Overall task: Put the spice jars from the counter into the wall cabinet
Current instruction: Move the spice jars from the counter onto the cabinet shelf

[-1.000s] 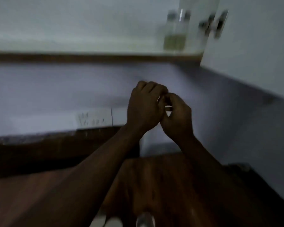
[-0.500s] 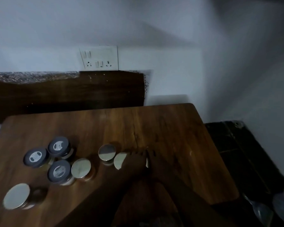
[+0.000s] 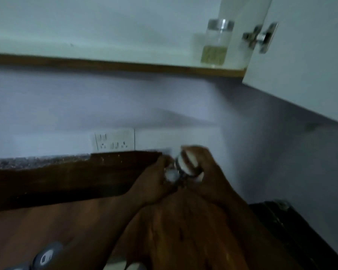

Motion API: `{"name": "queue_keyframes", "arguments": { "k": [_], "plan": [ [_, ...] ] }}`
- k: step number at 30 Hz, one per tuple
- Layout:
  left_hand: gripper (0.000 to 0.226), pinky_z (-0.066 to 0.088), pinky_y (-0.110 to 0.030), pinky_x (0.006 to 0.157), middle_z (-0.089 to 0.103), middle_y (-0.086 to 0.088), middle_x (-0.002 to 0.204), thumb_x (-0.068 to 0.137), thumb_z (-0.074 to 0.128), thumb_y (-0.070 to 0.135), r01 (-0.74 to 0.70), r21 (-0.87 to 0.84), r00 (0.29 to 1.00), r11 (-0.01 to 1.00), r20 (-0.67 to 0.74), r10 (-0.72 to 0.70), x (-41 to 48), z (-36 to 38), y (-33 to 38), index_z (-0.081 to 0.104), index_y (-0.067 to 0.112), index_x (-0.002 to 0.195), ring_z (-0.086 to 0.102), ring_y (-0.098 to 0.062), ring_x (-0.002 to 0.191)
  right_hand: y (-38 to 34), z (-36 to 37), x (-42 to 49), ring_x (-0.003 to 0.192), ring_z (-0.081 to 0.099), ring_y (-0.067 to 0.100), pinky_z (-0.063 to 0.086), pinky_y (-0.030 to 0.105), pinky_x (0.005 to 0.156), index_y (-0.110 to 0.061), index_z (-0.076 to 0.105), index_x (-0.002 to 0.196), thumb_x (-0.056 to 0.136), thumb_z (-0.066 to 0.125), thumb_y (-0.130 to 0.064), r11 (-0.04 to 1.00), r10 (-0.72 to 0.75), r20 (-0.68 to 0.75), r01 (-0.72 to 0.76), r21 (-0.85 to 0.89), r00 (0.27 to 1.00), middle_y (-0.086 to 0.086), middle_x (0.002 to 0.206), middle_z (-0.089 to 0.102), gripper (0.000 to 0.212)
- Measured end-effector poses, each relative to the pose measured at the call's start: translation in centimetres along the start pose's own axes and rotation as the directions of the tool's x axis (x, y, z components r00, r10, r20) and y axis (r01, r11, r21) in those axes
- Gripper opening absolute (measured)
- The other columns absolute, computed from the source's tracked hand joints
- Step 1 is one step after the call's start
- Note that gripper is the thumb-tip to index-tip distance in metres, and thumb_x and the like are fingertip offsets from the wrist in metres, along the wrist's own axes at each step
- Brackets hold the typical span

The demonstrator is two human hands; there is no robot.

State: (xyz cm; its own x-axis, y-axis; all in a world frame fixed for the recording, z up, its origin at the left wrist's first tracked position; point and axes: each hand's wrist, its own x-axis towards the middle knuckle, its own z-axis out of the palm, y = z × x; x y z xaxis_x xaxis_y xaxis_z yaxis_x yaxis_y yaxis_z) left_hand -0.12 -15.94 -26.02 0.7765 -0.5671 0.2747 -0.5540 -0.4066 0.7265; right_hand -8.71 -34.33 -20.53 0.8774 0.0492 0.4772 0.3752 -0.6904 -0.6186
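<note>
Gripping a spice jar [image 3: 187,165] with pale contents, the right hand [image 3: 210,173] has its fingers curled round it and holds it tilted, well above the desk [image 3: 47,230] and in front of the wall. Just beside it, touching, the left hand [image 3: 154,182] curls round a second jar [image 3: 171,175] whose shiny lid faces the camera; blur hides the finer grip. Up to the right, a glass jar [image 3: 216,43] with a silver lid stands upright on the floor of the wall cabinet [image 3: 105,61], near its open door [image 3: 304,61]. Grey-lidded jars [image 3: 45,258] sit at the desk's near edge, and a socket plate [image 3: 113,140] is on the wall.
</note>
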Motion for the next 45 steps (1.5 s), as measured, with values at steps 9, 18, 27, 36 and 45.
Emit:
{"name": "queue_keyframes", "arguments": {
  "k": [9,18,27,36,45],
  "plan": [
    [0.082,0.053,-0.033,0.08,0.06,-0.004,0.12,0.073,0.068,0.064,-0.215,0.35,0.739,0.912,-0.552,0.386,13.0,-12.4,16.9,0.055,0.013,0.136,0.062,-0.019,0.102,-8.2,-10.0,16.7,0.132,0.051,0.014,0.05,0.046,0.104,-0.023,0.038,0.15,0.078,0.083,-0.035,0.963,-0.163,-0.536,0.251,0.095,0.829,-0.001,0.145,0.049,0.086],
    [0.071,0.045,-0.032,0.071,0.059,-0.005,0.112,0.066,0.077,0.051,0.049,0.267,0.746,0.963,-0.651,0.142,21.8,-15.7,20.1,0.056,0.009,0.119,0.063,-0.027,0.095,-8.1,-12.9,26.3,0.115,0.062,0.016,0.06,0.044,0.09,-0.025,0.042,0.145,0.073,0.087,-0.047,0.962,0.095,-0.469,0.039,0.269,0.878,-0.002,0.133,0.058,0.088],
    [0.046,0.047,-0.041,0.084,0.058,-0.015,0.122,0.092,0.056,0.038,0.179,0.262,0.826,0.948,-0.564,0.0,26.0,-14.5,17.6,0.047,0.006,0.123,0.059,-0.036,0.113,-3.5,-11.9,29.2,0.099,0.063,0.013,0.053,0.024,0.075,-0.021,0.048,0.124,0.077,0.081,-0.05,0.987,0.154,-0.427,-0.122,0.1,0.891,-0.008,0.108,0.064,0.064],
    [0.046,0.043,-0.044,0.09,0.06,-0.015,0.125,0.096,0.047,0.045,0.258,0.311,0.845,0.915,-0.532,-0.058,27.0,-14.3,16.8,0.044,0.01,0.126,0.051,-0.034,0.121,-3.0,-10.5,29.5,0.116,0.061,0.023,0.051,0.038,0.098,-0.013,0.054,0.138,0.076,0.08,-0.053,0.977,0.045,-0.617,-0.164,-0.138,0.785,0.007,0.129,0.062,0.078],
    [0.047,0.052,-0.041,0.081,0.066,-0.007,0.11,0.086,0.068,0.046,0.072,0.365,0.817,0.928,-0.555,0.154,22.2,-14.7,17.3,0.054,0.012,0.116,0.059,-0.028,0.105,-4.6,-8.7,24.9,0.091,0.063,0.009,0.055,0.027,0.08,-0.015,0.061,0.113,0.083,0.077,-0.022,0.999,-0.04,-0.771,0.043,-0.016,0.636,-0.002,0.104,0.064,0.034]
  ]
}}
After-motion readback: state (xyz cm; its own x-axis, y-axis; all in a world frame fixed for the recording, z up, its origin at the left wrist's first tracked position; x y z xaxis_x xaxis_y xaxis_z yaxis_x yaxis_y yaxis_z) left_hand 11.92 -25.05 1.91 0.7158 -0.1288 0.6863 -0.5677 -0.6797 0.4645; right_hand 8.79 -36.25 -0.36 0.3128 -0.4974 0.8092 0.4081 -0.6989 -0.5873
